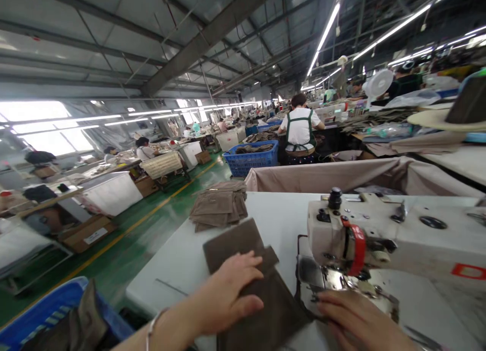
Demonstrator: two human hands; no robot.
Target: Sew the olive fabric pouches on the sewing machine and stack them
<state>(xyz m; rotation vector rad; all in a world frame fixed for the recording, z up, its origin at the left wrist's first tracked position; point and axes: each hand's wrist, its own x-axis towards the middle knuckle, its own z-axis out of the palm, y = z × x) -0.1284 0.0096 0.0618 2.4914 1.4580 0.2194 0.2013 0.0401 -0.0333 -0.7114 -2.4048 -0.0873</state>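
My left hand (235,285) lies with fingers spread on a brown fabric piece (269,308) that has a smaller flat panel on it. Beneath its far end is another brown fabric panel (233,242). To the right, my right hand (357,315) is beside the needle area of a white sewing machine (379,239), near the corner of the fabric piece. Its fingers are close together and bent, and whether they pinch the fabric edge is hard to see. A stack of brown fabric pieces (219,204) lies at the far left corner of the table.
A blue basket (64,310) with brown fabric stands at lower left, another blue basket (250,161) beyond the table. Pinkish cloth (322,179) borders the table's back. A person (299,128) sits ahead, back turned. Scissors-like metal handles (423,338) lie at lower right.
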